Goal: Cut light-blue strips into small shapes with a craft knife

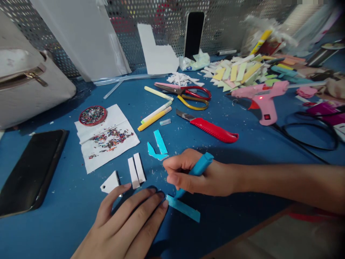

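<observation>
My right hand (199, 174) is closed round a blue marker (202, 163), its lower end pointing down at a blue strip (184, 208). Flat on the table with its fingers spread, my left hand (130, 219) touches the left end of that strip with a fingertip. Two white strips (137, 171) and a white piece with a hole (110, 183) lie beside its fingers. Beyond my hands are a blue strip (161, 142) and a bent blue piece (156, 154).
A red cutter (215, 130), scissors (188, 93) and yellow markers (155, 118) lie farther back. A pink glue gun (265, 97) with a cable is at right, near piled paper strips (237, 72). At left are a black phone (31, 169), a bag (32, 79) and a glitter dish (93, 115).
</observation>
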Demonstrator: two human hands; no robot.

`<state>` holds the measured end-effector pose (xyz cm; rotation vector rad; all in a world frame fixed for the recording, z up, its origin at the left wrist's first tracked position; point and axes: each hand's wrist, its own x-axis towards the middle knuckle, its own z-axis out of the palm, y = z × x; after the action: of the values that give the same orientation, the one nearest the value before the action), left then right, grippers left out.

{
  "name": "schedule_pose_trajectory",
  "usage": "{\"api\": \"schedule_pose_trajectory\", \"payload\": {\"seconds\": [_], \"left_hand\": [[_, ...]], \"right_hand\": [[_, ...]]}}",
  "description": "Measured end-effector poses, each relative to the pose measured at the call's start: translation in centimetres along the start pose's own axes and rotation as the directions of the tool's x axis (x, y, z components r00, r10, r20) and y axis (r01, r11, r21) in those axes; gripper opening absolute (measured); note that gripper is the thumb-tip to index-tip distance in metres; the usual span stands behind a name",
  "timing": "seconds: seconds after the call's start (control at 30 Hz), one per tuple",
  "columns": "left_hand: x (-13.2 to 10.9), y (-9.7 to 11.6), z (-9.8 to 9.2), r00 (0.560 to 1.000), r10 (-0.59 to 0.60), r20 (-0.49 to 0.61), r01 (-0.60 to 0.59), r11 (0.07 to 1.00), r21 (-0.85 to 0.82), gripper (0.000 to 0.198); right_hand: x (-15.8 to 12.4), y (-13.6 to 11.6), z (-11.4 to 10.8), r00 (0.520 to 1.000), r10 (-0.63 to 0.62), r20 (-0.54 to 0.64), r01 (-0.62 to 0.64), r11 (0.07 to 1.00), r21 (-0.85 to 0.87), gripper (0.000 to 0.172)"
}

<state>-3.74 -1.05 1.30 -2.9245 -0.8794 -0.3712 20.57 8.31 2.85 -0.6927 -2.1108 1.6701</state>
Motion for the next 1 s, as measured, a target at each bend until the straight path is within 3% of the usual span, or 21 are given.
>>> {"api": "schedule_pose_trajectory", "payload": {"seconds": [0.77, 0.9, 1.0], "left_hand": [[0.1, 0.0, 0.2, 1.0, 0.006, -0.001, -0.006, 1.0, 0.012, 0.047], [0.1, 0.3, 0.8, 0.992, -0.06, -0.111, 0.056, 0.998, -0.041, 0.043], [0.1, 0.4, 1.0, 0.992, -0.063, -0.111, 0.058, 0.997, -0.042, 0.04]], "right_hand": [[0.0, 0.1, 0.0, 1.0, -0.004, -0.005, 0.004, 1.0, 0.011, 0.035], [0.0, 0.1, -0.1, 1.0, 0.0, 0.014, 0.0, 1.0, 0.003, 0.037], [0.0, 0.2, -0.1, 1.0, -0.002, 0.002, 0.002, 1.0, 0.013, 0.036]]}}
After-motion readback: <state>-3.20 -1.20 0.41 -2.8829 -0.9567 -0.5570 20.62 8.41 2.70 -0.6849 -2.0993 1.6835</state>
